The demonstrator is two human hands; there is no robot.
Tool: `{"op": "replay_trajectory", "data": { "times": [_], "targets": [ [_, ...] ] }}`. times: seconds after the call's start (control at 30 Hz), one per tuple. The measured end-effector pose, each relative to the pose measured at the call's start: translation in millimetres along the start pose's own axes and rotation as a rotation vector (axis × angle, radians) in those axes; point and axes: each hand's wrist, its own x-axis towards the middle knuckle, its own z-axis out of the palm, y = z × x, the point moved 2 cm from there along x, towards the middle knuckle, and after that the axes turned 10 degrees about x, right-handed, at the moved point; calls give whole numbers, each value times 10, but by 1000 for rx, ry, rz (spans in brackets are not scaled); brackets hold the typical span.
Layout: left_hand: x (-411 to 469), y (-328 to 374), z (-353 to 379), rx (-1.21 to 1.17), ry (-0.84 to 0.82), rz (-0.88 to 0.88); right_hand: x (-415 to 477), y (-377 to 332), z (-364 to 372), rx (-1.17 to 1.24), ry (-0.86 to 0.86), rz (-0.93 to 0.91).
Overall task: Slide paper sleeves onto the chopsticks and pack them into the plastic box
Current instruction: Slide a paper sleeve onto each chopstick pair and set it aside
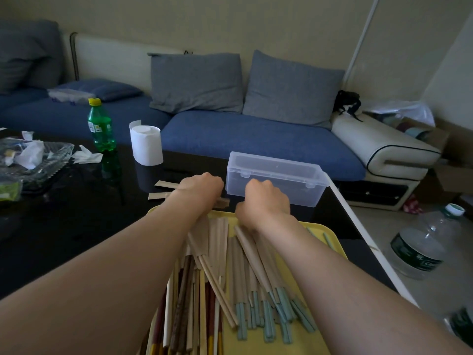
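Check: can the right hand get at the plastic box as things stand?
Probably yes. The right hand is just in front of the plastic box, with nothing between them. The lid looks shut, so packing would need it opened first.

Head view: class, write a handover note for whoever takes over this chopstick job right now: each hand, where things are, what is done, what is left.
Left hand: curled at the yellow tray's far edge, over a paper sleeve; grip hidden.
Right hand: curled just in front of the plastic box; contents hidden.
Tray: sleeved chopsticks on its right, bare chopsticks on its left.
Loose sleeve on the black table.
Done: many chopsticks sleeved.
Left: sleeve the bare ones; the box looks shut, nothing seen inside, so packing remains.
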Motion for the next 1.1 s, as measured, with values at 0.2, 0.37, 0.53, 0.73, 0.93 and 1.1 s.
{"op": "replay_trajectory", "data": {
  "times": [0.2, 0.37, 0.53, 0.73, 0.93, 1.1],
  "targets": [
    [-144, 232, -154, 13, 342, 77, -75, 197, -158, -19, -60, 107],
    [-342, 600, -292, 23, 383, 195, -171, 559, -370, -41, -127, 309],
    [-421, 810, -274, -37, 298, 314, -281, 916, -514, -38, -332, 503],
    [-514, 950, -192, 49, 207, 436, -475, 1099, -541, -35, -531, 579],
    [-578, 1013, -184, 76, 196, 447, -526, 1070, -560, 48, -488, 470],
    [-617, 1035, -225, 50, 99, 441, -529, 1152, -683, -30, -371, 445]
  ]
}}
